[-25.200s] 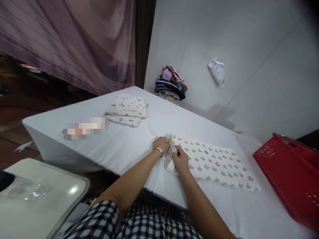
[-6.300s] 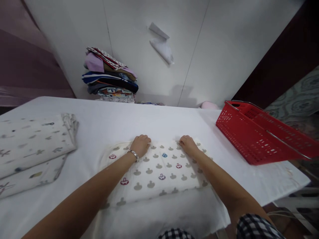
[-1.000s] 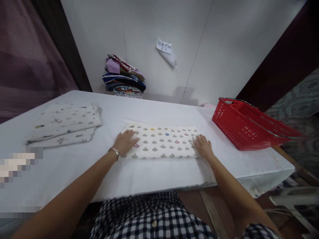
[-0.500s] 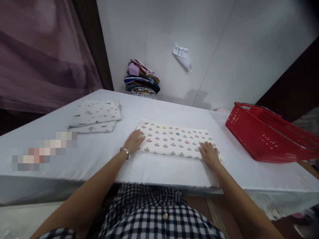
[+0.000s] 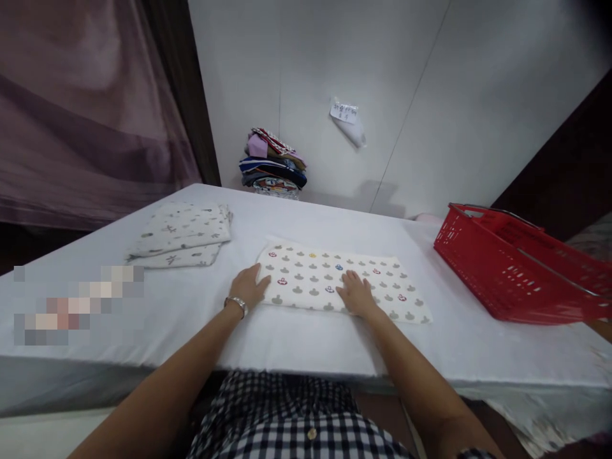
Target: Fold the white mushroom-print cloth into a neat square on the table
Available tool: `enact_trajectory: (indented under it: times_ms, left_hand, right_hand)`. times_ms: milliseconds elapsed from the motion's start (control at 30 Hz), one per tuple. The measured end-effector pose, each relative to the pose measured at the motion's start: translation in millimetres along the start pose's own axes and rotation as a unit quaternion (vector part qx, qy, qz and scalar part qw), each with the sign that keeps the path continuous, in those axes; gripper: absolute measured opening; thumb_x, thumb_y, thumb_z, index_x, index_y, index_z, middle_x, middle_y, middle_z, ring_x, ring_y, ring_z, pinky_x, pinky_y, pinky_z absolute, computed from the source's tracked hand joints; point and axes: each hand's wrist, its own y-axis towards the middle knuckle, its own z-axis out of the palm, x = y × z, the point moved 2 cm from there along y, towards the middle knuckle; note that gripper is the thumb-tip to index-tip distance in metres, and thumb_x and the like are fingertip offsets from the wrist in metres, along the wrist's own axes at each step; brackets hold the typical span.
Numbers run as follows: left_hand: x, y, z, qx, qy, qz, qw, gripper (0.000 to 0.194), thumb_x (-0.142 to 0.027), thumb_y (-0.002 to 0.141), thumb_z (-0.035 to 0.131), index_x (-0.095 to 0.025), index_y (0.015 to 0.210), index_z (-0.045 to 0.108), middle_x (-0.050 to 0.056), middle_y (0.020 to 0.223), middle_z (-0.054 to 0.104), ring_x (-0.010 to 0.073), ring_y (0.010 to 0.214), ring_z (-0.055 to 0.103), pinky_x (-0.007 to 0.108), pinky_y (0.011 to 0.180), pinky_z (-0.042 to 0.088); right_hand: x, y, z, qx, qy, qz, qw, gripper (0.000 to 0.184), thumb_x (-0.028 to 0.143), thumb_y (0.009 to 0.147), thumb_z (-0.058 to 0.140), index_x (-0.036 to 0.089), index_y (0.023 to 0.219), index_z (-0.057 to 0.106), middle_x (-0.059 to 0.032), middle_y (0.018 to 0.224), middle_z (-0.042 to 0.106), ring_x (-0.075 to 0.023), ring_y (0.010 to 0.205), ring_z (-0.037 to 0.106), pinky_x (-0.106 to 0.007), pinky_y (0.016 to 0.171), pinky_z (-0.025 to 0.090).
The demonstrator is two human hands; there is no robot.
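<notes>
A white cloth [image 5: 306, 274] with grey mushroom-like prints and a few coloured ones lies folded into a long flat strip in front of me. At its left end rests my left hand [image 5: 248, 285], fingers apart, a silver bracelet on the wrist. My right hand [image 5: 356, 293] lies spread on the strip, near its middle, palm down. Neither hand grips anything. Farther left is another folded cloth [image 5: 184, 229], white with small grey-green plant prints, in a thick stack of layers; no hand touches it.
A red plastic basket [image 5: 502, 268] with metal handles stands on the right of the white-covered table [image 5: 306, 344]. Against the wall is a pile of folded clothes [image 5: 273, 164]. A blurred-out item [image 5: 71, 306] lies at the left. A paper note [image 5: 345, 115] hangs on the wall.
Over the last half second my right hand has slid left from the strip's right end to near its middle. Earlier the cloth was wider; it is now a narrow strip.
</notes>
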Motion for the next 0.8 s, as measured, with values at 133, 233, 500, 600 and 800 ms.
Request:
enact_trajectory:
  times_ms: [133, 233, 500, 600, 800]
  left_hand:
    - [-1.4, 0.0, -7.2, 0.018, -0.006, -0.023, 1.0, 0.063, -0.048, 0.084, 0.041, -0.009, 0.134, 0.043, 0.014, 0.127, 0.056, 0.027, 0.12, 0.048, 0.035, 0.099, 0.037]
    - [-2.9, 5.5, -15.0, 0.035, -0.017, -0.043, 0.998, 0.058, -0.048, 0.085, 0.039, -0.012, 0.131, 0.046, 0.013, 0.121, 0.06, 0.0262, 0.114, 0.053, 0.034, 0.093, 0.041]
    - [-7.7, 28.2, -23.9, 0.068, -0.037, -0.104, 0.991, 0.049, -0.042, 0.083, 0.044, -0.011, 0.12, 0.052, 0.015, 0.118, 0.061, 0.026, 0.11, 0.056, 0.033, 0.089, 0.043]
    - [-5.9, 35.5, -23.3, 0.093, -0.065, -0.149, 0.982, 0.054, -0.045, 0.078, 0.051, -0.012, 0.121, 0.052, 0.016, 0.12, 0.061, 0.0265, 0.11, 0.057, 0.032, 0.088, 0.044]
    - [0.7, 44.5, -24.7, 0.146, -0.111, -0.192, 0.964, 0.05, -0.052, 0.071, 0.056, -0.015, 0.105, 0.063, 0.016, 0.116, 0.064, 0.0298, 0.104, 0.061, 0.033, 0.08, 0.047]
  right_hand:
    - [-0.3, -0.7, 11.8, 0.016, -0.009, 0.006, 1.0, 0.056, 0.045, 0.094, 0.024, 0.017, 0.143, 0.03, -0.0069, 0.153, 0.018, -0.0203, 0.141, 0.01, -0.046, 0.111, 0.006]
    - [-0.2, -1.8, 11.5, 0.015, -0.01, 0.003, 1.0, 0.058, 0.046, 0.094, 0.023, 0.017, 0.143, 0.029, -0.0064, 0.153, 0.017, -0.0199, 0.141, 0.009, -0.046, 0.111, 0.005]
    - [1.6, -2.9, 9.8, 0.023, -0.02, 0.009, 0.999, 0.058, 0.046, 0.094, 0.023, 0.016, 0.143, 0.029, -0.0062, 0.153, 0.017, -0.02, 0.141, 0.008, -0.045, 0.111, 0.005]
    - [1.1, -3.2, 8.0, 0.022, -0.008, 0.011, 1.0, 0.058, 0.044, 0.094, 0.024, 0.015, 0.143, 0.031, -0.0066, 0.153, 0.018, -0.0204, 0.141, 0.009, -0.045, 0.111, 0.006]
    - [-0.3, 9.0, -5.2, 0.035, 0.045, 0.031, 0.998, 0.058, 0.042, 0.091, 0.029, 0.018, 0.144, 0.028, -0.0062, 0.153, 0.017, -0.0201, 0.141, 0.01, -0.045, 0.111, 0.009]
